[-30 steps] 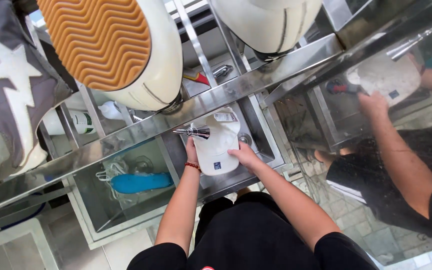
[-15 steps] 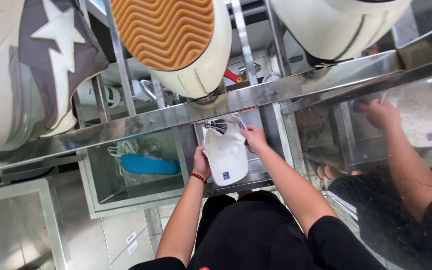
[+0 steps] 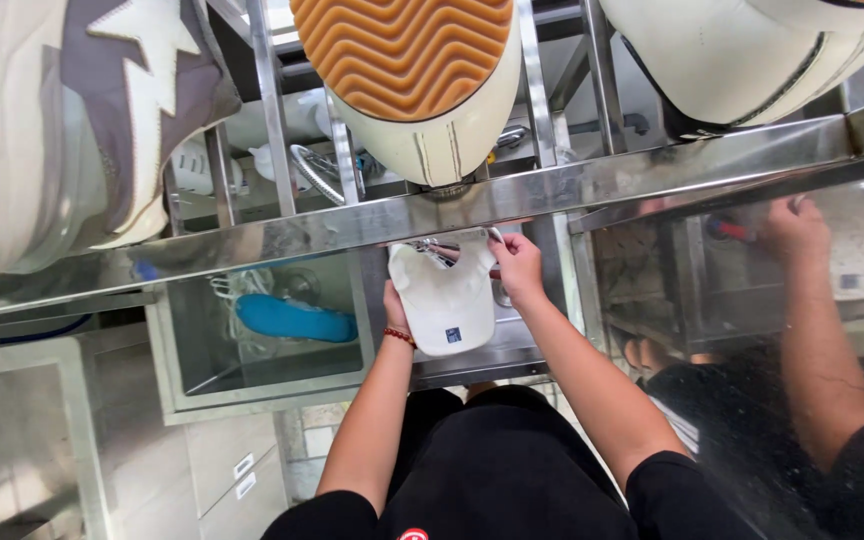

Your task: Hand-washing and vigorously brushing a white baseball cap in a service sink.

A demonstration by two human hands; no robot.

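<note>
**A:** While the head camera looks straight down, both hands are on a white shoe held over a steel sink, just beneath the rack rail.

**B:** And the grip?

**A:** Left hand is pressed flat along the shoe's left side, fingers wrapped under it, so it looks like the support. Right hand is curled around the top right edge, near the tap. Fingers closed on the shoe, not spread.

**B:** Why hold it there?

**A:** My guess is that the opening sits under the tap so water runs in, and the sink catches the drips. I can't tell if water is flowing.

**B:** What else is around?

**A:** Left basin holds a blue insole and white laces, soaking apart from the shoe, I'd say. Up on the rack, sneakers rest soles-out: a star-patched one, a gum-soled one, a cream one. Probably tipped so they drain.

**B:** And on the right?

**A:** A shiny steel panel mirrors the person's arm.
</note>
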